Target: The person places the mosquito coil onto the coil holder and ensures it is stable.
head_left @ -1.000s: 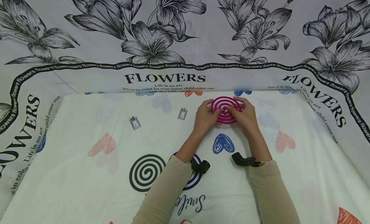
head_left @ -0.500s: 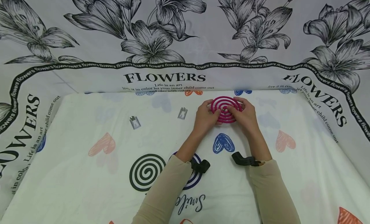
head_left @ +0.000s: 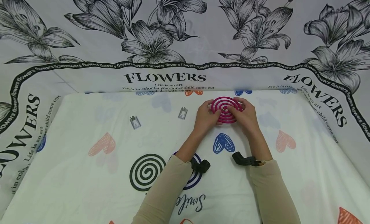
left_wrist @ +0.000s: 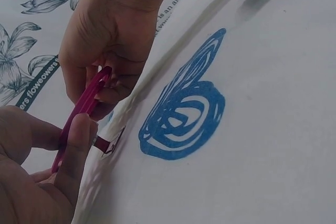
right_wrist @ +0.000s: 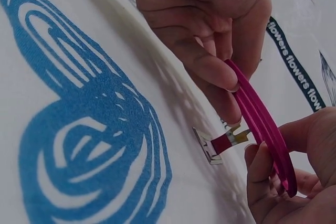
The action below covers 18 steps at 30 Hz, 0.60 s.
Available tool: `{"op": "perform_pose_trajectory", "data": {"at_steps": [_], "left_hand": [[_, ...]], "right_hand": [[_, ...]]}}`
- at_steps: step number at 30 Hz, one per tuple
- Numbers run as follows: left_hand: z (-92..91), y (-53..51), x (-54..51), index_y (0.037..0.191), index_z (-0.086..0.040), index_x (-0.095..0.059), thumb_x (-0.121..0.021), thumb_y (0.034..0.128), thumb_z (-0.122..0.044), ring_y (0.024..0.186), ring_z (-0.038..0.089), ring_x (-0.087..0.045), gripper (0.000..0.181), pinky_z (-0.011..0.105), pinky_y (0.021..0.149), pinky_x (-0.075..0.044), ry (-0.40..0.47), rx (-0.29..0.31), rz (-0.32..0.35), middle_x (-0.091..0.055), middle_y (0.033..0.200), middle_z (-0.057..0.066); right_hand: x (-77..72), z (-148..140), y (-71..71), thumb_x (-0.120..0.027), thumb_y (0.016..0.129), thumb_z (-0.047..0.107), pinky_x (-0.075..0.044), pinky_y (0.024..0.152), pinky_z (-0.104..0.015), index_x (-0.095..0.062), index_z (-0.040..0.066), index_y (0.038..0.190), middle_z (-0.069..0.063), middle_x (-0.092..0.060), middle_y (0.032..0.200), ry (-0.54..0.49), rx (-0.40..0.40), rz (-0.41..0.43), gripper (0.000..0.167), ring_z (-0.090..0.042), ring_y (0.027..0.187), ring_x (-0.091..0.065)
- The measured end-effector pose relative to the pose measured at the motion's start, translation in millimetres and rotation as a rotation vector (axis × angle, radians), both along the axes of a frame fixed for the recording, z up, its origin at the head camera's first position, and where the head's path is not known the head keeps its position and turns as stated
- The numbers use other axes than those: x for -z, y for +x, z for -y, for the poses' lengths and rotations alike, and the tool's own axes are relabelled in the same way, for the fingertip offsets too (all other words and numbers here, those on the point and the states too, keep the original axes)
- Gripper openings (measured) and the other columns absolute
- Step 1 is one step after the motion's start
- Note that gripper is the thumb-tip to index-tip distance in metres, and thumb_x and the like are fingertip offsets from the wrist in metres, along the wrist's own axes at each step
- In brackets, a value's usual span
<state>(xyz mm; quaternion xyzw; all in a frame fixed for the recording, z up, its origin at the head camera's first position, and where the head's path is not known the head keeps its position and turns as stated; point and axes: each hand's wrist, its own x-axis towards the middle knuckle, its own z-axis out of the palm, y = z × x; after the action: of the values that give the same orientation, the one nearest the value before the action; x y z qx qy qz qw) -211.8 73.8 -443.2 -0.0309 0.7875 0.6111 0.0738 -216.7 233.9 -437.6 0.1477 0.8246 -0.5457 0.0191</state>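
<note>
A magenta mosquito coil (head_left: 225, 103) is held nearly flat near the back of the table. My left hand (head_left: 203, 119) grips its left edge and my right hand (head_left: 247, 116) its right edge, both thumbs resting on top near the centre. In the right wrist view the coil (right_wrist: 265, 124) appears edge-on between the fingers of both hands. Under its middle stands a small metal coil stand (right_wrist: 212, 145) on the cloth, its upright tip close to the coil's underside. Whether tip and coil are joined I cannot tell. From the head view this stand is hidden.
Two more metal stands (head_left: 135, 122) lie to the left of the hands. A dark green coil (head_left: 148, 172) rests nearer the front, beside a dark blue coil (head_left: 199, 177) partly covered by the left forearm. A white cloth (head_left: 72, 179) with printed hearts covers the table.
</note>
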Motion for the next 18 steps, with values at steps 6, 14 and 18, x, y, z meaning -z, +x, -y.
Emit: {"op": "perform_pose_trajectory", "data": {"at_steps": [6,14,18], "left_hand": [[1.4,-0.5,-0.2,0.155,-0.007,-0.050,-0.071,0.1009,-0.017,0.112,0.028,-0.076,0.058,0.033,0.086,-0.067,-0.019,-0.001,-0.003,-0.073,0.134,0.019],[2.1,-0.2,-0.9,0.155,-0.008,-0.050,-0.071,0.1010,-0.017,0.118,0.028,-0.075,0.058,0.032,0.089,-0.066,-0.024,0.001,0.018,-0.071,0.138,0.018],[0.8,0.1,-0.8,0.155,-0.007,-0.050,-0.071,0.1008,-0.017,0.119,0.029,-0.074,0.059,0.034,0.091,-0.066,-0.018,-0.001,0.015,-0.071,0.138,0.018]], "right_hand": [[1.7,-1.3,-2.0,-0.073,0.101,0.023,-0.052,0.116,-0.049,-0.046,0.015,0.159,-0.023,-0.056,0.152,-0.030,-0.016,0.012,0.065,-0.036,0.141,-0.059],[2.8,-0.5,-2.8,-0.072,0.102,0.026,-0.051,0.118,-0.046,-0.046,0.019,0.159,-0.019,-0.054,0.157,-0.079,-0.018,0.044,0.064,-0.033,0.142,-0.058],[2.4,-0.5,-1.9,-0.072,0.101,0.028,-0.051,0.117,-0.046,-0.044,0.018,0.160,-0.020,-0.055,0.155,-0.078,-0.007,0.051,0.066,-0.034,0.141,-0.059]]}}
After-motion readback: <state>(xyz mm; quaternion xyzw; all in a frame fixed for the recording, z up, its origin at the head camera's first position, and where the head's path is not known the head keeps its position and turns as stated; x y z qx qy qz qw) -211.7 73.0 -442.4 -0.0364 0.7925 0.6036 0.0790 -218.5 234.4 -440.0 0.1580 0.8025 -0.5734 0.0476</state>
